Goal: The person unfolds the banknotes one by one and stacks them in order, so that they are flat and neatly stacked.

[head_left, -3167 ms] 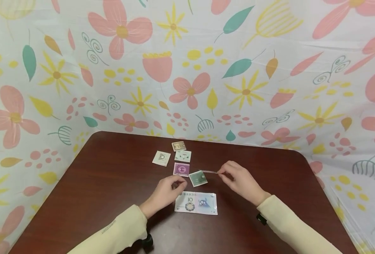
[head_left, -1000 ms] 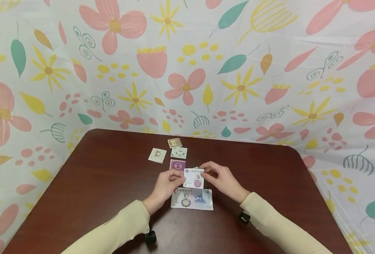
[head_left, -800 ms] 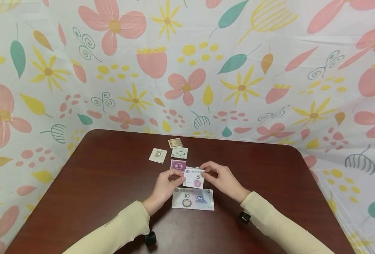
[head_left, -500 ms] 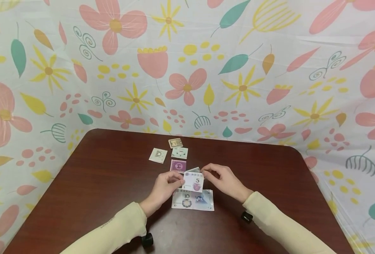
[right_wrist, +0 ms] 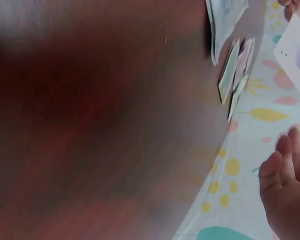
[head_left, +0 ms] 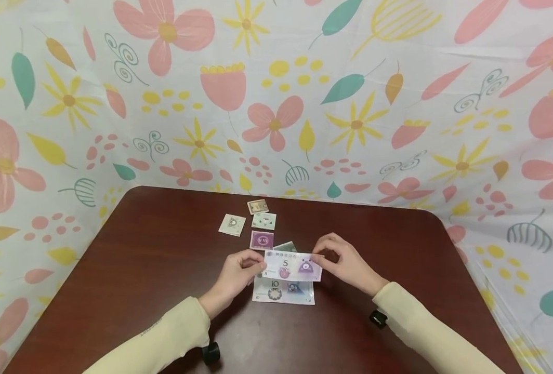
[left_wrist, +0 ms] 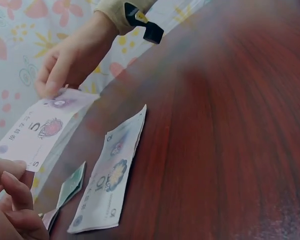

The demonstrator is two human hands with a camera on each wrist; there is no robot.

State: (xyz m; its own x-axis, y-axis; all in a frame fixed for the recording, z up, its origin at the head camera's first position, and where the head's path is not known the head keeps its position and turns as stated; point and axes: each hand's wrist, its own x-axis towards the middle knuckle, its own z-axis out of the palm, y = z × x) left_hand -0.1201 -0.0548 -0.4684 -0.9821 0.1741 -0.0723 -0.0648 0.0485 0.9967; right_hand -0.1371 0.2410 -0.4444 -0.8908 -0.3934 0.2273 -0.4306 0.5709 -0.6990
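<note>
My left hand (head_left: 233,274) pinches the left end of an unfolded purple-and-white play banknote (head_left: 291,266) marked 5. At its opposite end, my right hand (head_left: 351,264) pinches the note near the upper corner. In the left wrist view the 5 note (left_wrist: 45,122) is stretched between both hands, raised above the table. Below it lies a flat bluish banknote (head_left: 283,292) marked 10, its upper edge covered by the 5 note in the head view. A folded green note (head_left: 286,246) shows partly behind the held one.
Beyond the hands lie several folded notes: a purple one (head_left: 262,240), a pale green one (head_left: 264,221), a brown one (head_left: 258,206) and a cream one (head_left: 232,224). The dark wooden table (head_left: 164,234) meets a floral cloth (head_left: 276,171) at its far edge.
The 5 note, folded to a small square a second ago, is now opened out to full length. My right hand has moved right with its end; my left hand shifted slightly left.
</note>
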